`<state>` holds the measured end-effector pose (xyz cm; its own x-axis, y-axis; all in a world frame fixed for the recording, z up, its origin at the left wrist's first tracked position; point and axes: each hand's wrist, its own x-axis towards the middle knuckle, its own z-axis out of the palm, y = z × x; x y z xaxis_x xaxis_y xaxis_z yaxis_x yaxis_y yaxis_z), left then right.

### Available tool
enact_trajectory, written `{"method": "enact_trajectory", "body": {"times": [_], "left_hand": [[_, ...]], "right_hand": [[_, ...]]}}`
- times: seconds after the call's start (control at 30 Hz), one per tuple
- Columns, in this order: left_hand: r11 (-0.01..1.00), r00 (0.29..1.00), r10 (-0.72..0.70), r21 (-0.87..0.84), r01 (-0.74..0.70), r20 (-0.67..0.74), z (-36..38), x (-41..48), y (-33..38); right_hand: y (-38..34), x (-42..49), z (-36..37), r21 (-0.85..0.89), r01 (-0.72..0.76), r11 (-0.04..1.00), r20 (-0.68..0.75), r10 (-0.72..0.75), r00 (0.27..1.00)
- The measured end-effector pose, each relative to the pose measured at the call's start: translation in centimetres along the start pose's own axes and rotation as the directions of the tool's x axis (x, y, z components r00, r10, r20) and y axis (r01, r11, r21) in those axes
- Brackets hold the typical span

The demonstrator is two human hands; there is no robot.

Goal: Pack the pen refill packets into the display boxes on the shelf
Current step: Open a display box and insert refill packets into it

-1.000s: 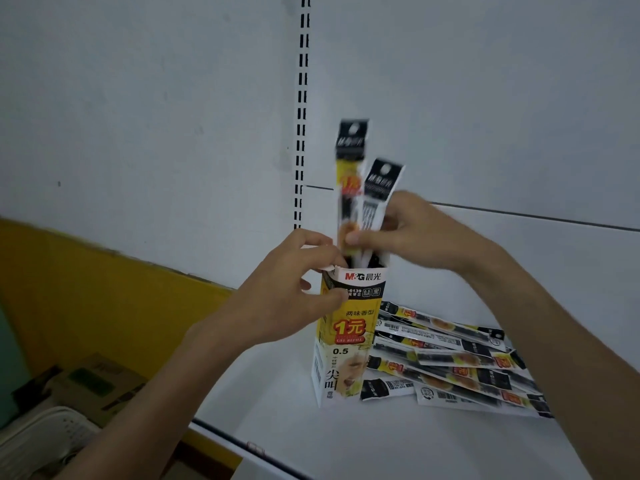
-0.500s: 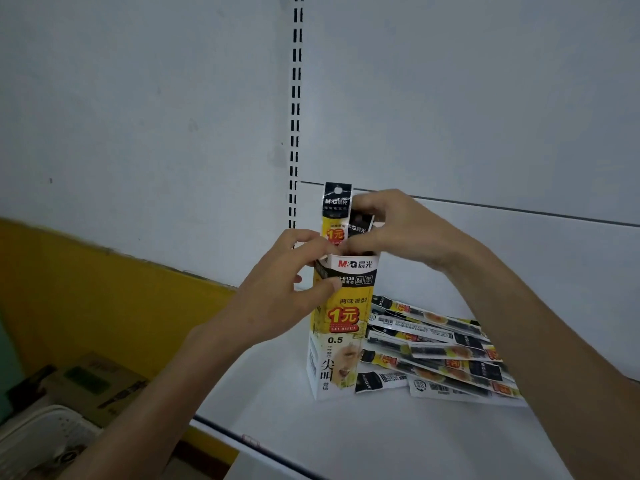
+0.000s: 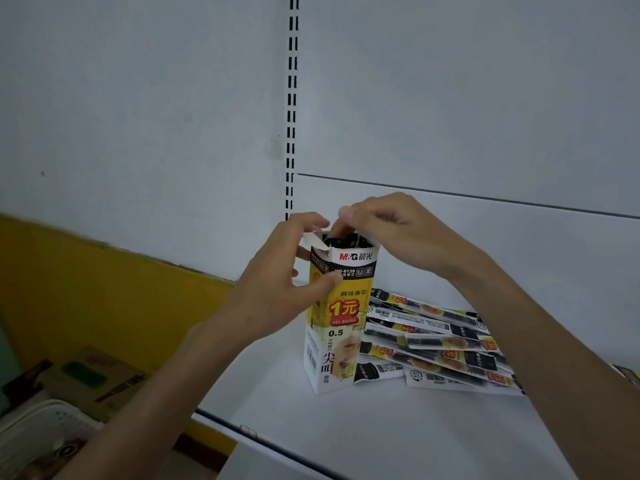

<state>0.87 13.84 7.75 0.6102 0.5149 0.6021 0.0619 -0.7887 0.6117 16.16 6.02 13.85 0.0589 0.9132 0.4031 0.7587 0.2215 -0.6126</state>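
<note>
A tall yellow, white and black display box [image 3: 341, 327] stands upright on the white shelf [image 3: 346, 431]. My left hand [image 3: 277, 282] grips its upper left side, thumb across the front. Dark tops of pen refill packets [image 3: 349, 241] show just inside the open top. My right hand [image 3: 391, 230] hovers over the opening with its fingertips dipping in at the packet tops; whether they pinch a packet is hidden. A fanned pile of loose refill packets [image 3: 436, 344] lies flat on the shelf right of the box, touching its base.
A slotted upright [image 3: 292, 98] runs up the white back panel behind the box. Below left of the shelf's front edge [image 3: 263, 439] sit a cardboard carton [image 3: 90, 375] and a white basket [image 3: 38, 424] against a yellow wall [image 3: 104, 289]. Another packet [image 3: 628, 372] peeks in at far right.
The two packets that stuck up above the box in my right hand have gone down inside it. My right hand has lowered to the opening. My left hand kept its hold.
</note>
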Motion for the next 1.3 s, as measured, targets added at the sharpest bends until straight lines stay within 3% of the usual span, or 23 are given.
{"method": "enact_trajectory", "body": {"times": [0.1,0.17,0.27,0.33,0.37,0.43,0.47,0.53,0.87,1.03,1.17,1.3], "left_hand": [[0.999,0.999,0.038,0.035,-0.038,-0.002,0.4,0.3,0.1],[0.998,0.999,0.045,0.046,-0.044,-0.018,0.5,0.4,0.1],[0.997,0.998,0.053,0.055,-0.052,-0.034,0.7,0.5,-0.2],[0.997,0.996,0.060,0.045,-0.057,-0.064,1.0,0.5,-0.5],[0.997,0.994,0.065,0.034,-0.062,-0.082,1.2,0.5,-0.8],[0.997,0.990,0.077,0.009,-0.077,-0.114,1.8,0.4,-1.0],[0.997,0.989,0.072,-0.012,-0.075,-0.126,2.3,0.4,-0.9],[0.995,0.989,0.052,-0.073,-0.062,-0.138,3.1,0.1,-0.6],[0.984,0.980,0.051,-0.160,-0.083,-0.192,3.8,-0.4,-0.5],[0.986,0.979,0.043,-0.149,-0.074,-0.199,3.0,-0.9,-1.0],[0.988,0.980,0.052,-0.136,-0.079,-0.193,3.2,-0.8,-0.7],[0.991,0.981,0.046,-0.118,-0.069,-0.191,3.8,-0.5,-0.4]], "right_hand": [[0.3,-0.3,0.8,-0.195,0.006,0.981,0.032,0.000,0.999],[0.9,-1.0,0.7,-0.113,0.004,0.994,0.006,-0.003,1.000],[3.2,-2.8,0.5,0.211,0.080,0.974,-0.250,-0.025,0.968],[6.4,-4.1,0.2,0.179,0.020,0.984,-0.415,0.057,0.908],[8.1,-5.0,0.0,0.066,-0.109,0.992,-0.383,0.126,0.915],[11.5,-6.7,0.0,-0.287,-0.363,0.886,-0.105,0.348,0.932],[13.0,-7.5,0.0,-0.427,-0.409,0.807,0.001,0.452,0.892],[14.0,-8.5,0.2,-0.541,-0.434,0.720,0.049,0.542,0.839],[12.7,-9.2,0.8,-0.550,-0.379,0.744,0.053,0.484,0.873],[13.1,-9.3,-0.4,-0.641,-0.401,0.654,-0.011,0.515,0.857],[12.7,-10.1,-0.7,-0.789,-0.323,0.523,0.042,0.570,0.821],[12.7,-10.4,-0.6,-0.802,-0.315,0.507,-0.026,0.497,0.867]]}}
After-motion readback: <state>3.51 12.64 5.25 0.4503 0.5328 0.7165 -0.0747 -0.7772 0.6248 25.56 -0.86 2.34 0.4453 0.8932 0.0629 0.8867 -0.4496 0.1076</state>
